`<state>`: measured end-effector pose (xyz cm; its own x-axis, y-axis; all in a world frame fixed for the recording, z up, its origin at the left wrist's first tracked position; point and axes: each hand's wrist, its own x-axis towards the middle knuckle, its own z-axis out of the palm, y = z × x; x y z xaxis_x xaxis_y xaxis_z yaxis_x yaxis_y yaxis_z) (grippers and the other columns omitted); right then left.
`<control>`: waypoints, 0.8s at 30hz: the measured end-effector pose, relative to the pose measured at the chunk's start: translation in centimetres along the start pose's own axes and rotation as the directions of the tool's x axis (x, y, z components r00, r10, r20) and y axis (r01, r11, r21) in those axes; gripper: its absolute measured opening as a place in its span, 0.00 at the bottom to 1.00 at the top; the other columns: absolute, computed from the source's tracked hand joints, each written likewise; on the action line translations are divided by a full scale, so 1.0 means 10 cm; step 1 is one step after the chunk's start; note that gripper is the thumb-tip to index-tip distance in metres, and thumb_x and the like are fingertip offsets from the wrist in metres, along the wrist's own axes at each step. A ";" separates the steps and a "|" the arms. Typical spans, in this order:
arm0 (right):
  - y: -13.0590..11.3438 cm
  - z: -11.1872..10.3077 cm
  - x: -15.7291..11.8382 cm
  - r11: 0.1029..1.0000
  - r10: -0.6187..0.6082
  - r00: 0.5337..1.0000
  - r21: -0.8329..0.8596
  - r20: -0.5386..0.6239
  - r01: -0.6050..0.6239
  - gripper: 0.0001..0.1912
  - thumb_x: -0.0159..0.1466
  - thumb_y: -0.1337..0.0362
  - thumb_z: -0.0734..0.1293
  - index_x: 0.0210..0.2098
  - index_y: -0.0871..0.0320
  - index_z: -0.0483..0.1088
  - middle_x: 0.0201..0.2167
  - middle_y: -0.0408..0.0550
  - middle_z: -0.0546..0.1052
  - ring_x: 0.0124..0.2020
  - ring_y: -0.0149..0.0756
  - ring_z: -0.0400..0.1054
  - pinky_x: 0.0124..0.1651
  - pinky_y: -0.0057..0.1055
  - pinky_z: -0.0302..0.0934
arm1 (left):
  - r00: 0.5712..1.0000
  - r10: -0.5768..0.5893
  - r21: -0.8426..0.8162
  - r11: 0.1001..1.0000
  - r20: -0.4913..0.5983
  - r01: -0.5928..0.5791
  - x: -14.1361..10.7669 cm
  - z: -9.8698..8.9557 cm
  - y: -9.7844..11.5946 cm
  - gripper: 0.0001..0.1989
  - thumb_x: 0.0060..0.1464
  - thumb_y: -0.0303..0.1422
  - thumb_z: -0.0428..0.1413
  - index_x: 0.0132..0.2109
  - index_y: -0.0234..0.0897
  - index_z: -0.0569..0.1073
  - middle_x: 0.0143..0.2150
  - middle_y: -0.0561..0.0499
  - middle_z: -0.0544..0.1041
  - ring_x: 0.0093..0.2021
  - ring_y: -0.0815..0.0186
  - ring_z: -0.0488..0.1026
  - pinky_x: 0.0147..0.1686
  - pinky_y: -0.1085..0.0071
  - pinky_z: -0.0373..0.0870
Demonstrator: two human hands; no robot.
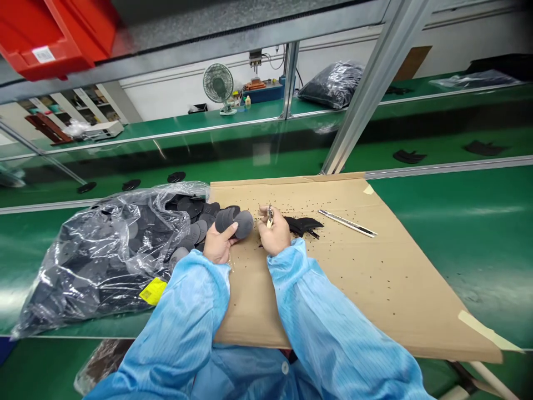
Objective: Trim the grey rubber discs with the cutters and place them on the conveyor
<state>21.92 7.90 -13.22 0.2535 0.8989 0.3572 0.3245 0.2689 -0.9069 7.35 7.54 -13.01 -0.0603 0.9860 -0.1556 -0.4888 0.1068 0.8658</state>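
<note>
Dark grey round discs (244, 225) are pinched between the thumb and fingers of my left hand (220, 243), at the right edge of a clear plastic bag (120, 250) full of similar discs. Just to the right, my right hand (275, 233) is closed around a small metal tool (270, 215) with a pale handle; its exact kind is hard to make out. Beside that hand, black curved parts (306, 224) lie on the brown cardboard sheet (333, 300). Tiny black bits are scattered over the sheet.
A silver cutter knife (348, 223) lies on the cardboard to the right. Black parts (408, 156) rest on the green belt (250, 161) behind. A metal post (375, 83) slants up at the back right, and a red bin (58, 33) hangs at upper left.
</note>
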 end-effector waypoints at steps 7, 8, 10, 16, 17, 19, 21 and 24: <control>-0.04 0.00 -0.02 0.996 0.053 0.980 -0.087 0.191 -0.037 0.11 0.55 0.60 0.65 0.38 0.54 0.71 0.31 0.44 0.77 0.33 0.38 0.70 0.40 0.36 0.63 | 0.993 0.070 0.049 0.996 0.096 -0.075 -0.04 0.04 0.00 0.31 0.38 0.36 0.68 0.51 0.36 0.70 0.48 0.41 0.76 0.48 0.54 0.74 0.43 0.58 0.75; -0.04 -0.01 -0.01 0.997 0.054 0.983 -0.066 0.176 -0.043 0.10 0.55 0.60 0.65 0.37 0.55 0.71 0.30 0.44 0.76 0.32 0.38 0.70 0.40 0.35 0.63 | 0.991 0.067 0.071 0.995 0.113 -0.075 -0.04 0.03 0.00 0.31 0.38 0.36 0.68 0.52 0.35 0.70 0.49 0.41 0.76 0.47 0.54 0.74 0.42 0.59 0.75; -0.05 -0.02 -0.01 0.999 0.036 0.988 -0.016 0.152 -0.034 0.09 0.55 0.60 0.65 0.35 0.56 0.71 0.29 0.44 0.76 0.31 0.37 0.70 0.39 0.34 0.63 | 0.990 0.067 0.125 0.989 0.121 -0.082 -0.04 0.02 -0.02 0.32 0.39 0.37 0.68 0.52 0.35 0.70 0.49 0.41 0.76 0.45 0.55 0.75 0.39 0.61 0.76; -0.04 -0.01 -0.01 1.000 -0.024 0.991 0.020 0.130 0.021 0.09 0.57 0.61 0.64 0.36 0.56 0.71 0.30 0.44 0.76 0.32 0.36 0.70 0.41 0.33 0.64 | 0.989 0.095 0.181 0.977 0.112 -0.114 -0.03 0.00 -0.04 0.31 0.41 0.38 0.67 0.53 0.36 0.70 0.49 0.42 0.76 0.40 0.59 0.76 0.32 0.67 0.75; -0.03 -0.01 -0.01 1.000 -0.014 0.991 0.023 0.131 0.011 0.09 0.56 0.61 0.65 0.36 0.55 0.71 0.30 0.44 0.76 0.32 0.36 0.70 0.41 0.34 0.64 | 0.988 0.098 0.171 0.978 0.119 -0.117 -0.04 0.01 -0.04 0.31 0.40 0.38 0.67 0.53 0.37 0.70 0.49 0.43 0.76 0.41 0.59 0.76 0.33 0.68 0.75; -0.02 0.00 -0.01 0.999 0.000 0.990 0.032 0.138 -0.004 0.09 0.56 0.60 0.65 0.36 0.55 0.71 0.29 0.44 0.76 0.32 0.36 0.70 0.41 0.34 0.64 | 0.989 0.091 0.154 0.982 0.119 -0.109 -0.05 0.02 -0.02 0.31 0.39 0.37 0.68 0.53 0.37 0.71 0.48 0.44 0.77 0.40 0.60 0.76 0.33 0.69 0.75; -0.01 0.01 -0.02 0.999 0.005 0.989 0.046 0.145 -0.012 0.09 0.56 0.60 0.65 0.35 0.56 0.70 0.29 0.44 0.75 0.31 0.36 0.69 0.40 0.34 0.64 | 0.991 0.073 0.143 0.986 0.108 -0.088 -0.06 0.03 -0.01 0.31 0.37 0.36 0.69 0.51 0.37 0.71 0.46 0.44 0.77 0.39 0.60 0.76 0.32 0.69 0.75; -0.02 0.02 -0.02 0.996 0.025 0.989 0.079 0.147 -0.037 0.11 0.56 0.58 0.66 0.36 0.57 0.71 0.30 0.45 0.75 0.32 0.37 0.69 0.41 0.35 0.64 | 0.994 0.063 0.133 0.988 0.094 -0.076 -0.07 0.03 0.00 0.30 0.37 0.36 0.69 0.50 0.36 0.72 0.44 0.44 0.78 0.38 0.60 0.76 0.33 0.67 0.75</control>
<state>21.66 7.74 -13.19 0.1247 0.9466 0.2972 0.2422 0.2615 -0.9343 7.66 6.90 -12.73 -0.0090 0.9984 -0.0551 -0.3625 0.0481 0.9307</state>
